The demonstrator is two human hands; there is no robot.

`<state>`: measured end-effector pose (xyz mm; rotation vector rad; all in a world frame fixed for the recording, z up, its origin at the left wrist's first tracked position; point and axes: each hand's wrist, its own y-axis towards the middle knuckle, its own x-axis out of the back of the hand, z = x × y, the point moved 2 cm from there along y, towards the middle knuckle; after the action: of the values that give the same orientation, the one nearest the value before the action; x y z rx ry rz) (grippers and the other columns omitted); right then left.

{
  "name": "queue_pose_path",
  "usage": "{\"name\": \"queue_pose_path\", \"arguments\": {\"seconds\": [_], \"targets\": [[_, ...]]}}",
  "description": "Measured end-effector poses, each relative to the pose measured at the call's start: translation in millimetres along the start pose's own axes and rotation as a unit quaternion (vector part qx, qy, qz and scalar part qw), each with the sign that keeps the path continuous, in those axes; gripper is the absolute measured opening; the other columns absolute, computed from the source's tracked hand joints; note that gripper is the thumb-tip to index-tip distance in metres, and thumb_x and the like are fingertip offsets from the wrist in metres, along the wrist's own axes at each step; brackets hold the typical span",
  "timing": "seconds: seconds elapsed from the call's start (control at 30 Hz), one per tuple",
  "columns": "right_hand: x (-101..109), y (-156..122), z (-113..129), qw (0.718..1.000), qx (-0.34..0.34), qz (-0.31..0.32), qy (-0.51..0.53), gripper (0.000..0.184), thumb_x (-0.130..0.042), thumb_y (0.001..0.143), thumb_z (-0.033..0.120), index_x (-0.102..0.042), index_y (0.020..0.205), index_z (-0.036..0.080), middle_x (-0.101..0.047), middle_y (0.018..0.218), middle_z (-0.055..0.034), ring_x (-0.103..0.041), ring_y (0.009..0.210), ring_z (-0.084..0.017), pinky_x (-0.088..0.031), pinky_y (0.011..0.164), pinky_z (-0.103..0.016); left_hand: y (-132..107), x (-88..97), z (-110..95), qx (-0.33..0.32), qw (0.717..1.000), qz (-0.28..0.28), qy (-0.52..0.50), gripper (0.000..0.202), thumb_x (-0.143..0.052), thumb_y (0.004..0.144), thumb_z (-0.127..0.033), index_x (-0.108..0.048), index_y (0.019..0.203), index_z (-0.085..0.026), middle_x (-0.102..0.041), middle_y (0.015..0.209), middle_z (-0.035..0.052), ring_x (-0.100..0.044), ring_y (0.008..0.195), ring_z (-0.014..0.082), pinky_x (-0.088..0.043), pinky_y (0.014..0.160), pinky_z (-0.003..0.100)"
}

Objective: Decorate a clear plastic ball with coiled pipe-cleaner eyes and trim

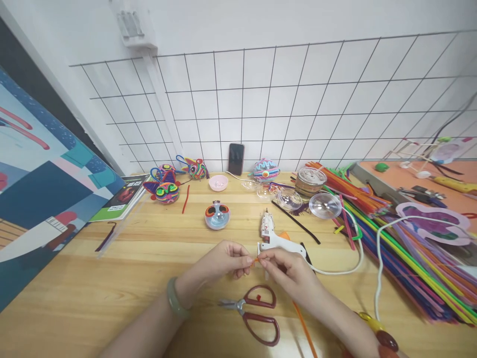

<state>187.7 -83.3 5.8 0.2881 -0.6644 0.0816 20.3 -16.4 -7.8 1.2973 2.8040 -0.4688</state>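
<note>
My left hand (234, 259), with a pale green bangle on its wrist, pinches an orange pipe cleaner (255, 261) from the left. From the right, the fingertips of my right hand (280, 266) are closed on the same strip. A longer orange length (304, 328) runs down below my right wrist; whether it is the same piece is hidden. Under my hands lie red-handled scissors (242, 304), slightly apart, a red scrap within one handle loop. Just beyond my right hand stands a white glue gun (276, 239). A clear ball with orange-and-black eyes (217, 217) sits farther back.
Decorated balls (166, 185) stand at the back left beside a magazine (121, 199). A pink bowl (218, 183), a phone (236, 159) and clear half-shells (325, 205) line the back. Bundled pipe cleaners (406, 248) and a white cord (378, 263) occupy the right.
</note>
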Motion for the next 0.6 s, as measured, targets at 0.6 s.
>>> {"name": "queue_pose_path", "arguments": {"seconds": [0.6], "targets": [[-12,-5,4,0.997,0.028,-0.073,-0.001,0.022,-0.043,0.09,0.023,-0.065,0.093,0.019,-0.068,0.071,-0.0023,-0.061,0.061,-0.014,-0.046,0.059,-0.023,5,-20.8,0,-0.037,0.97,-0.189,-0.151,0.035,-0.074,0.059,-0.042,-0.057,0.058,-0.012,-0.056,0.053,-0.001,-0.045,0.045,0.0056,-0.034,0.047,0.02]]}}
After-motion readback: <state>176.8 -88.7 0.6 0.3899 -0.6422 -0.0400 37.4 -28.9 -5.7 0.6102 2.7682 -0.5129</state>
